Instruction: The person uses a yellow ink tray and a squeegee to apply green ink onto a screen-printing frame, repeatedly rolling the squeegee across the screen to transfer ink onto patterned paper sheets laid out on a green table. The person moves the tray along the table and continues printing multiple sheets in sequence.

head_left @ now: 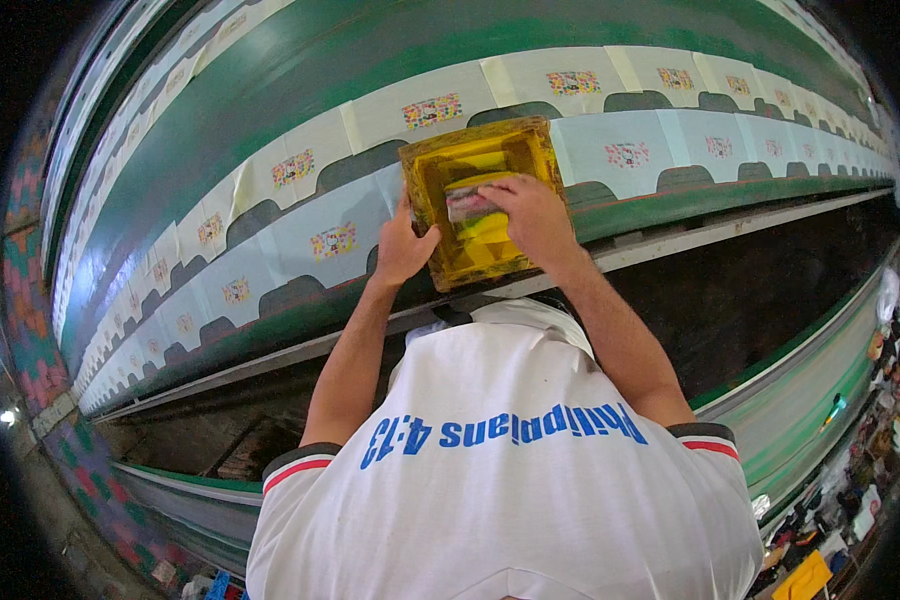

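Note:
A square screen-printing frame (pixel 477 137), stained yellow, lies over a pale blue fabric panel on the near row of the long green table. My left hand (pixel 402 247) is closed on the frame's left side, with the thumb along the near-left rim. Inside the frame, my right hand (pixel 538 215) grips a squeegee (pixel 467 203) smeared with grey, pink and yellow. Yellow ink (pixel 485 232) coats the mesh around it. The frame covers the fabric under it. Pale blue panels (pixel 600 140) on both sides carry small multicoloured prints; the one just left has yellow in its print.
Cream panels (pixel 375 118) with colourful prints form a row behind the blue ones. The green table (pixel 330 60) runs across with a pale rail (pixel 710 232) along its near edge. Another green table (pixel 790 400) stands behind me. Mixed clutter (pixel 850 510) fills the lower right.

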`<state>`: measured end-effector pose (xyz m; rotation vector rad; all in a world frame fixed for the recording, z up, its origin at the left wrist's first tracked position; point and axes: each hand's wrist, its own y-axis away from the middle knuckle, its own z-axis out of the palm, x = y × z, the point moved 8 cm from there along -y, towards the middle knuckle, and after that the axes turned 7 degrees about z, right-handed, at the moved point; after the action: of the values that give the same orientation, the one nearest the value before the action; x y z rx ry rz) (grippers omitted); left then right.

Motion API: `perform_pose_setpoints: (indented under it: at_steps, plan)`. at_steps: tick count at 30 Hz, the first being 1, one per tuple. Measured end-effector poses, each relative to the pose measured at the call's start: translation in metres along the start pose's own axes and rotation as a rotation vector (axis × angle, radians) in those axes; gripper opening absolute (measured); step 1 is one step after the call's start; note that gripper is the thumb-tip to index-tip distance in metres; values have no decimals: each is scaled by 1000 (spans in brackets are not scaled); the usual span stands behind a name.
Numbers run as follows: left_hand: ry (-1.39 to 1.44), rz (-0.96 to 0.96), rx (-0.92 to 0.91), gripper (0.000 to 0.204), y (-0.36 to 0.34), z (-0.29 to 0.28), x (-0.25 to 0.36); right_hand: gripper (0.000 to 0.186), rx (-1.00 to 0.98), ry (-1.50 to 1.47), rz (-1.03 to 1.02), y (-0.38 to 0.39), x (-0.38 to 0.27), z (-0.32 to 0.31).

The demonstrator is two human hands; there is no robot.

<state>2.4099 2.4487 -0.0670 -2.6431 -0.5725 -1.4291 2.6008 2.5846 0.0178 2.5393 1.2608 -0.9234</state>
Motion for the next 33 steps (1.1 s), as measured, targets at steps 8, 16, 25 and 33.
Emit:
perform_pose_setpoints:
  at_steps: [8,16,25,33]
  plan:
    - [-56,20,-23,108,0,0,-3,46,-191,7,71,-60,14,-10]
    - [-102,-131,-162,107,2,-5,13,50,-214,40,112,-44,15,3]
    - [-102,-105,-153,108,2,0,10,48,-97,38,62,49,-14,-3]
    - [-89,-55,-97,109,-5,-4,26,55,-117,-29,65,46,-5,-15]
